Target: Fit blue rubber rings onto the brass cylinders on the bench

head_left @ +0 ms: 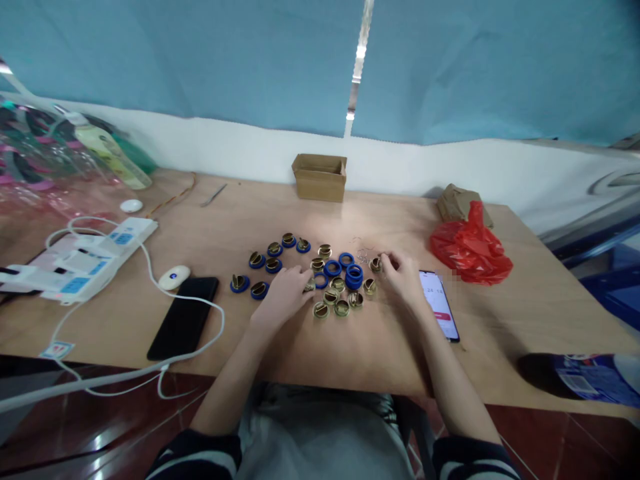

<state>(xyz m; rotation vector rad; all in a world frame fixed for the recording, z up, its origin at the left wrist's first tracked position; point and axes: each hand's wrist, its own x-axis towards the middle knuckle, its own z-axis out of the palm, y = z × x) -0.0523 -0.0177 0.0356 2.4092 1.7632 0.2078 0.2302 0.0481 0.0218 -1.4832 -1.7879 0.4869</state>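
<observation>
My left hand (283,297) is closed, its fingertips on a round brass-coloured piece (309,285) beside a blue ring (321,281). My right hand (403,277) pinches another round brass-coloured piece (376,265) at the right side of the group. Between the hands lie several similar brass-coloured pieces with a raised bar across them (331,296), and loose blue rings (346,260), a few of them stacked (354,277). Left of these, several brass-coloured pieces sit in blue rings (257,259). Small thin wire-like bits (363,255) lie near my right fingertips.
An open cardboard box (320,187) stands at the back. On the right are a lit phone (441,310), a red plastic bag (473,250) and a dark bottle (575,375). A black phone (184,320), white cables and a power strip (100,260) occupy the left; tweezers (214,195) lie behind.
</observation>
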